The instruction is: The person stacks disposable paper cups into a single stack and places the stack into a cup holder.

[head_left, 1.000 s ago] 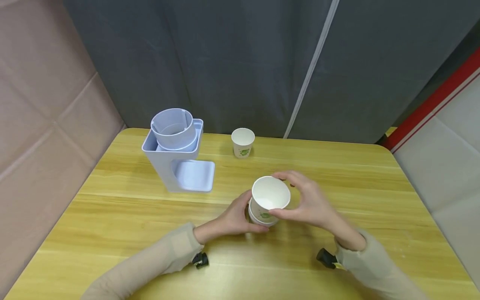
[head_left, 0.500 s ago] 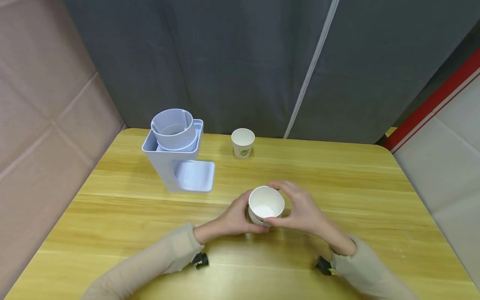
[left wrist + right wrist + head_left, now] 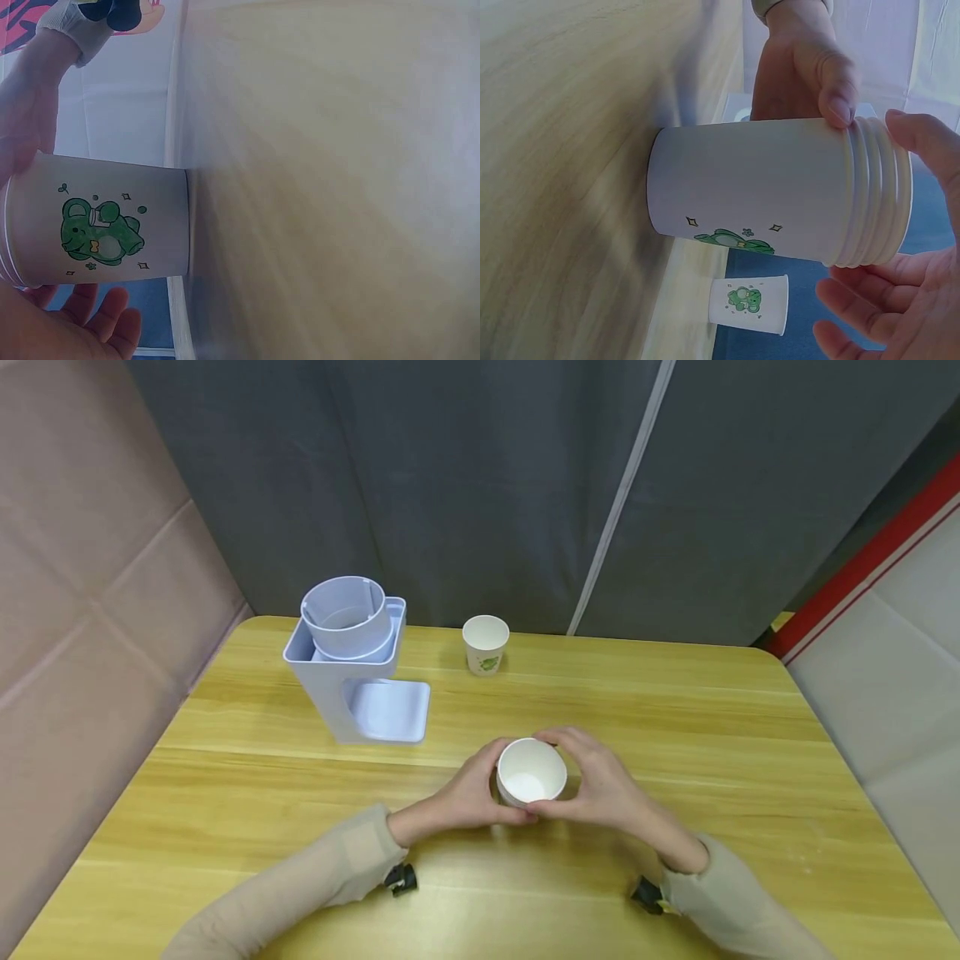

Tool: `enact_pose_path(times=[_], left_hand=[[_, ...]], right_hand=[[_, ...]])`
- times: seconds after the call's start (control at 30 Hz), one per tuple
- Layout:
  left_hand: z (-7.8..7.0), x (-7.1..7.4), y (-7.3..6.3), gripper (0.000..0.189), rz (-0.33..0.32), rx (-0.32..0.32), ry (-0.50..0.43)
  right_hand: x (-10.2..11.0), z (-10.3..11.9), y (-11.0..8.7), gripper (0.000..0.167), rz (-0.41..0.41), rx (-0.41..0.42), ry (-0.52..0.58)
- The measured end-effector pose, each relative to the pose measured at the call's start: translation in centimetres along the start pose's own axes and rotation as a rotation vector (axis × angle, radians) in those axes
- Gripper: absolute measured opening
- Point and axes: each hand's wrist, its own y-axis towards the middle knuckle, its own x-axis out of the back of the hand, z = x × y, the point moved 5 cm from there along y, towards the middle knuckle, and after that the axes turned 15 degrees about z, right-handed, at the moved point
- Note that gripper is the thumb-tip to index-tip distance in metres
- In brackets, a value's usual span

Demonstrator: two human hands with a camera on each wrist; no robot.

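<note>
A stack of white paper cups [image 3: 532,772] stands on the table in front of me, several rims nested closely as the right wrist view shows. My left hand [image 3: 474,791] grips the stack from the left, thumb at the near side. From the right, my right hand [image 3: 600,783] holds the top rim between thumb and fingers. A green cartoon animal is printed on the outer cup [image 3: 105,225], seen in the left wrist view. Farther back stands a single paper cup [image 3: 486,646] with a green print, apart from both hands.
A pale blue plastic stand [image 3: 345,668] with a round holder on top and a flat tray [image 3: 390,712] at its base sits at the back left of the wooden table [image 3: 697,710]. A dark curtain [image 3: 450,485] hangs behind the table.
My right hand has lowered a paper cup down into the stack, moving slightly left and toward me. The left hand has stayed in place around the stack.
</note>
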Motion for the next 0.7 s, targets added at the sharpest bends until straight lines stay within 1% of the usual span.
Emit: enact_pose_path(times=[0.23,0.43,0.5,0.6,0.7], left_hand=[[0.08,0.07,0.02,0.081,0.004,-0.021,-0.028],[0.05,0.04,0.06,0.08,0.009,-0.006,-0.002],[0.07,0.05,0.07,0.079,0.007,-0.01,-0.002],[0.05,0.07,0.04,0.077,0.003,-0.014,0.008],[0.04,0.07,0.05,0.077,-0.003,-0.006,0.031]], right_hand=[[-0.18,-0.11,-0.03,0.075,0.011,-0.016,-0.004],[-0.26,-0.1,-0.11,0.075,0.017,-0.025,-0.003],[-0.2,-0.14,-0.11,0.076,0.014,-0.024,-0.003],[0.07,-0.3,-0.02,0.078,0.005,-0.025,-0.005],[0.44,-0.75,0.18,0.075,-0.011,-0.037,0.011]])
